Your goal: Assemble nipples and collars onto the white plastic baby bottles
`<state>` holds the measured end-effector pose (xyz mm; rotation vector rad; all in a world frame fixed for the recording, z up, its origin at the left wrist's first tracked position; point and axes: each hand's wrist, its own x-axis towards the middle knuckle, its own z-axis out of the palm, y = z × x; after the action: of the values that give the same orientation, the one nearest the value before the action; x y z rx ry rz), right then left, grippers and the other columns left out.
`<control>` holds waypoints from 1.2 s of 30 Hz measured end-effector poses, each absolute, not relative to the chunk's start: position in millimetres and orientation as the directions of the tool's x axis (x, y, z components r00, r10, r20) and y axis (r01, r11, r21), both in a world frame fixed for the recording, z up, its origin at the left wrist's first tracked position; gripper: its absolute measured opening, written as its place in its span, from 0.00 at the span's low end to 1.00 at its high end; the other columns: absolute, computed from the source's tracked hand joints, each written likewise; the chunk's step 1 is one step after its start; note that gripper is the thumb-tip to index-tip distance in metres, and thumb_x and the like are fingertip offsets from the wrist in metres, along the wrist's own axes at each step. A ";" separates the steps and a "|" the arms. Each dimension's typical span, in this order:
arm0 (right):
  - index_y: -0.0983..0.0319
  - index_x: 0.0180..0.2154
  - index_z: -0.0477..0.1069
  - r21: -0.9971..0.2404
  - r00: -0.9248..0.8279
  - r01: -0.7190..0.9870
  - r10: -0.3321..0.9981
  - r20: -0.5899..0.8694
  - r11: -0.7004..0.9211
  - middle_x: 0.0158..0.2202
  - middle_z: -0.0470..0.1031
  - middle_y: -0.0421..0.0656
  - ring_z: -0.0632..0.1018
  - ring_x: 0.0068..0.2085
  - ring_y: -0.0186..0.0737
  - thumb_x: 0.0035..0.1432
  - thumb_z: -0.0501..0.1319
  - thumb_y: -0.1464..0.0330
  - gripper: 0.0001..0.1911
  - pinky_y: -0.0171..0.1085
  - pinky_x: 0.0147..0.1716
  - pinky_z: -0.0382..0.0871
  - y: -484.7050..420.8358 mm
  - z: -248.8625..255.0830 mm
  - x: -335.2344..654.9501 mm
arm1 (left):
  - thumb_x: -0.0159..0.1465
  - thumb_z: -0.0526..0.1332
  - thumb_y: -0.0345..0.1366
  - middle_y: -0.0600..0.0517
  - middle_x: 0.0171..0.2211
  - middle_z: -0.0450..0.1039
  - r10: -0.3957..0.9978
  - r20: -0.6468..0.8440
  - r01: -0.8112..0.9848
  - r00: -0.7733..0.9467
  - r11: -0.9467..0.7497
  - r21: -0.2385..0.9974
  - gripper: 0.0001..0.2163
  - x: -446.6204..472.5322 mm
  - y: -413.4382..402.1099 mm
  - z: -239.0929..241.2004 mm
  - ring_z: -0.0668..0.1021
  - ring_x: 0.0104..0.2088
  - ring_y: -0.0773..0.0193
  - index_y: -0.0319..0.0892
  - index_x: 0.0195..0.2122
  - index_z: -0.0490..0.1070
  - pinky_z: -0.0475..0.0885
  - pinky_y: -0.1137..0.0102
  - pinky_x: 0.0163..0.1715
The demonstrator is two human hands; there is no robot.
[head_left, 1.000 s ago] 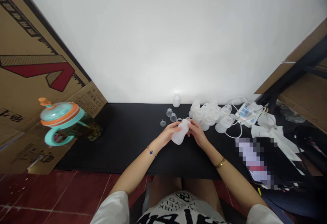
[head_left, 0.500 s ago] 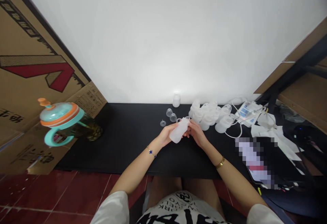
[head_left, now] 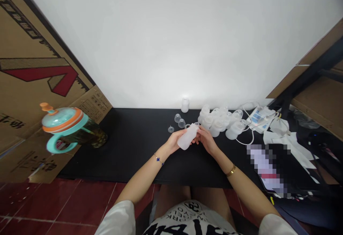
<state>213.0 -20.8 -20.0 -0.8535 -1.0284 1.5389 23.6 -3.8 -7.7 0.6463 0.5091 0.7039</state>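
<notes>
Gripping one frosted white bottle [head_left: 187, 137] with both hands, just above the black surface [head_left: 134, 138], near its middle, in front of the person. Bottle is tilted, base toward the lower left, neck end toward the upper right. Left hand [head_left: 174, 141]: fingers wrapped around the bottle's left side, grasping it. Right hand [head_left: 208, 141]: fingers curled at the neck end, also on the bottle; exact fingertip contact partly hidden, cannot tell what else they pinch. Blue-charm bracelet [head_left: 158, 159] on left wrist, gold bracelet [head_left: 231, 170] on right.

Beyond the left hand: two clear dome caps [head_left: 181, 123] side by side, plus a small clear disc-shaped part [head_left: 170, 129], flat on the surface. Farther back, near the white wall [head_left: 171, 42], one uncapped-looking bottle stands upright, apart from the others. Right of the hands: group of frosted bottles [head_left: 215, 130] with clear caps, standing close together.

Far right: white power strip [head_left: 260, 118] with white cable [head_left: 253, 138], crumpled white paper [head_left: 280, 138], pixelated device [head_left: 268, 170]. Far left: large drink jug [head_left: 68, 122], turquoise handle and lid, orange trim, dark contents, in front of a printed cardboard box [head_left: 34, 49]. Red tile floor [head_left: 69, 199] below.
</notes>
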 end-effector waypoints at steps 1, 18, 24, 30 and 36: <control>0.60 0.45 0.74 -0.927 -0.196 -0.366 0.981 -0.010 -0.082 0.25 0.70 0.38 0.73 0.25 0.37 0.58 0.66 0.56 0.18 0.33 0.20 0.64 -20.6 -20.3 213.0 | 0.65 0.61 0.41 0.35 0.42 0.81 0.724 -0.211 -0.426 0.656 0.587 0.689 0.20 23.7 -3.8 -7.6 0.82 0.34 0.53 0.28 0.50 0.75 0.73 0.64 0.38; 0.61 0.43 0.74 -0.929 -0.187 -0.363 0.982 -0.002 -0.071 0.26 0.74 0.40 0.76 0.26 0.38 0.58 0.67 0.56 0.17 0.32 0.19 0.64 -17.6 -23.4 213.2 | 0.58 0.70 0.41 0.39 0.37 0.81 0.784 -0.174 -0.436 0.596 0.498 0.749 0.18 25.8 -7.2 1.6 0.81 0.33 0.56 0.30 0.43 0.78 0.73 0.66 0.39; 0.61 0.43 0.75 -0.930 -0.183 -0.358 0.983 -0.011 -0.077 0.27 0.74 0.40 0.75 0.26 0.37 0.59 0.67 0.56 0.17 0.32 0.20 0.64 -17.5 -25.2 214.3 | 0.58 0.71 0.42 0.40 0.38 0.81 0.791 -0.162 -0.415 0.591 0.469 0.780 0.20 25.7 -6.7 1.2 0.80 0.34 0.58 0.31 0.46 0.78 0.72 0.66 0.40; 0.61 0.42 0.75 -0.935 -0.163 -0.343 0.986 -0.030 -0.085 0.26 0.73 0.40 0.74 0.26 0.37 0.57 0.68 0.55 0.18 0.32 0.20 0.64 -18.1 -23.3 213.3 | 0.58 0.71 0.41 0.39 0.41 0.80 0.795 -0.157 -0.393 0.585 0.448 0.803 0.21 25.3 -7.7 -0.3 0.80 0.36 0.57 0.32 0.48 0.77 0.72 0.66 0.41; 0.61 0.43 0.75 -0.934 -0.152 -0.344 0.987 -0.041 -0.092 0.25 0.72 0.38 0.74 0.25 0.36 0.55 0.69 0.54 0.20 0.32 0.20 0.64 -19.2 -20.0 212.0 | 0.57 0.72 0.41 0.40 0.41 0.80 0.800 -0.161 -0.372 0.578 0.434 0.820 0.21 25.3 -8.6 1.8 0.80 0.35 0.58 0.33 0.48 0.77 0.72 0.67 0.39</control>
<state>212.0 -19.2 -20.0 -0.9146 -1.0045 1.5111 25.3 -8.6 1.8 0.8275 0.5950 0.7859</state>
